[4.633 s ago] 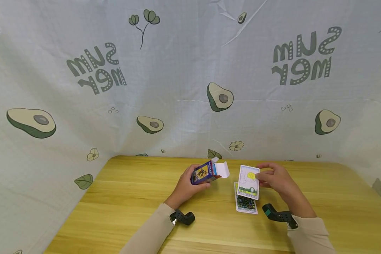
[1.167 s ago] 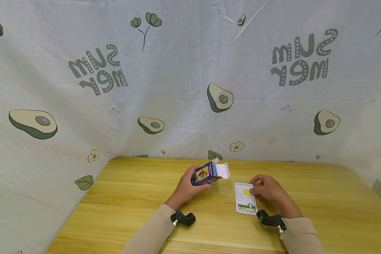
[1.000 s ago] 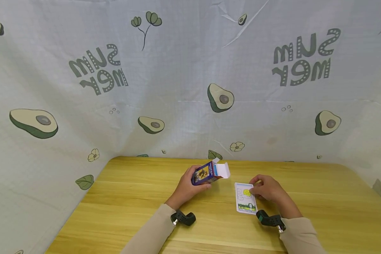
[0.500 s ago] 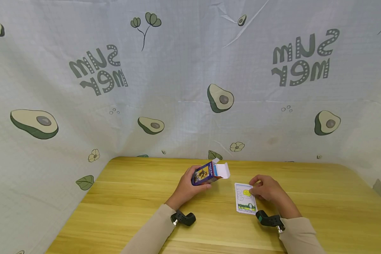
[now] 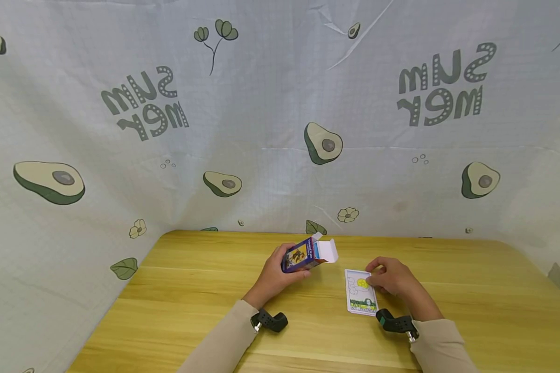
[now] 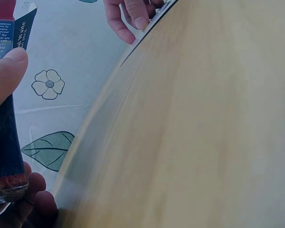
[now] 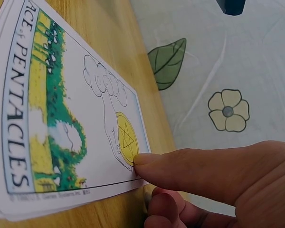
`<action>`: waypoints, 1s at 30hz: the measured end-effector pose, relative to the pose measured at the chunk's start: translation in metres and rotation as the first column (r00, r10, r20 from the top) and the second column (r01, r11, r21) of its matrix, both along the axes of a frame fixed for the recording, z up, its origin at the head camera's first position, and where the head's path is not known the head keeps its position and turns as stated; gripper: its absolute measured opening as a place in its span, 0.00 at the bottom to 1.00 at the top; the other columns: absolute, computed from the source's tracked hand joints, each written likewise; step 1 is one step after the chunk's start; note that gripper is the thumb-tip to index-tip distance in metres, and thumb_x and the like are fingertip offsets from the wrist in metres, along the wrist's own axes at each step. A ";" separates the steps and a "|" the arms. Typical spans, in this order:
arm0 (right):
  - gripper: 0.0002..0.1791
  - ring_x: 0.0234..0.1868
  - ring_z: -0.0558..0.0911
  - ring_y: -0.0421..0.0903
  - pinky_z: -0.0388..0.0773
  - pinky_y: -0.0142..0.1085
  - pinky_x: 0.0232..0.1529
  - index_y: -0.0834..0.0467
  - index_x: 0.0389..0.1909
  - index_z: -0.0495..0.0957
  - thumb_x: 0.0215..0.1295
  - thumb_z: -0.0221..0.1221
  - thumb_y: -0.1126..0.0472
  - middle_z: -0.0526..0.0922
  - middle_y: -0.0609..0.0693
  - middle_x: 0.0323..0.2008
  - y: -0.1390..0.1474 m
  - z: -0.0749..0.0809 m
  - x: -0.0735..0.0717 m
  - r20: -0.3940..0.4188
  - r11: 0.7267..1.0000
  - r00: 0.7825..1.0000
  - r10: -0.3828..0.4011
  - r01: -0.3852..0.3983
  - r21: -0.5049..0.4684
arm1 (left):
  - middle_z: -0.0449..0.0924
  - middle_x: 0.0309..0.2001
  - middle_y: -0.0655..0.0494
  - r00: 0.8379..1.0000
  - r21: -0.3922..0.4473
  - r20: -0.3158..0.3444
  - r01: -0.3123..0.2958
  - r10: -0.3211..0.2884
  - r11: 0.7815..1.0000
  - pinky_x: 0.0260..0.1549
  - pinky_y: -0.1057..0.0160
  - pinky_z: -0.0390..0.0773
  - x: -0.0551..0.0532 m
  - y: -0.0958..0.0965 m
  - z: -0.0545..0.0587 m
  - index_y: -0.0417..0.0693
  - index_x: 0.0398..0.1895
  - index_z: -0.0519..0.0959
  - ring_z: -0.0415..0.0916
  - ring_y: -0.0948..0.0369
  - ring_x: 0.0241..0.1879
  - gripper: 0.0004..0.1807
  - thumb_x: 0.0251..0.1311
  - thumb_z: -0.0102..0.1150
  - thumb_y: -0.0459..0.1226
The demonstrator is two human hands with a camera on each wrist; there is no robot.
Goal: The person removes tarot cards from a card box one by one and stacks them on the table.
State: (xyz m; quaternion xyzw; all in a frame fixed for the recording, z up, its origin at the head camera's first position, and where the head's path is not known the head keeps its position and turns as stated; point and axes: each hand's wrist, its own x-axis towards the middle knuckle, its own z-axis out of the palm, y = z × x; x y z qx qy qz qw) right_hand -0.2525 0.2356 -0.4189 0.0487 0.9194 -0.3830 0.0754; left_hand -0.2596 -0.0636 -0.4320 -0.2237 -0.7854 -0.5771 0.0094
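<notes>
My left hand (image 5: 274, 277) grips a dark blue tarot card box (image 5: 298, 256), tilted above the table with its white end flap (image 5: 327, 250) open toward the right. In the left wrist view its thumb lies along the box (image 6: 2, 142) and the fingers curl beneath. My right hand (image 5: 394, 280) holds the right edge of a small stack of tarot cards (image 5: 360, 298). On top lies the Ace of Pentacles, face up. In the right wrist view the thumb presses on the card (image 7: 90, 128) beside its yellow pentacle, with curled fingers at the edge; the fingertips are partly hidden.
Both hands work over a wooden table (image 5: 191, 311). A pale cloth (image 5: 270, 103) with avocado and flower prints hangs behind the table's far edge and down its left side. Each wrist wears a black camera mount (image 5: 271, 321).
My right hand has lowered the Ace of Pentacles onto the card beneath it, which it now covers. Over the last second nothing visibly moves. The left hand keeps holding the box.
</notes>
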 end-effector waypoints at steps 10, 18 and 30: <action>0.17 0.30 0.72 0.49 0.73 0.36 0.29 0.64 0.45 0.76 0.56 0.65 0.64 0.74 0.56 0.31 0.000 0.002 0.002 0.001 1.000 1.000 -0.006 0.006 -0.006 | 0.70 0.54 0.54 1.000 -0.002 0.006 0.003 -0.003 1.000 0.50 0.62 0.72 0.001 0.000 0.001 0.48 0.64 0.66 0.69 0.60 0.50 0.35 0.54 0.70 0.40; 0.18 0.30 0.73 0.49 0.72 0.37 0.28 0.64 0.50 0.75 0.60 0.62 0.62 0.77 0.57 0.34 0.001 0.008 0.003 -0.064 0.999 0.998 0.008 -0.010 -0.030 | 0.70 0.54 0.54 1.000 -0.015 0.000 0.004 -0.004 1.000 0.50 0.61 0.72 0.002 0.000 0.002 0.47 0.65 0.66 0.69 0.60 0.50 0.35 0.54 0.70 0.41; 0.18 0.34 0.78 0.50 0.80 0.41 0.38 0.66 0.52 0.74 0.64 0.61 0.61 0.78 0.56 0.37 -0.014 0.024 0.007 -0.184 0.990 0.982 0.039 -0.063 -0.127 | 0.70 0.53 0.54 1.000 -0.023 -0.007 0.002 -0.003 1.000 0.49 0.61 0.72 0.003 0.000 0.002 0.46 0.64 0.67 0.69 0.60 0.49 0.35 0.54 0.71 0.40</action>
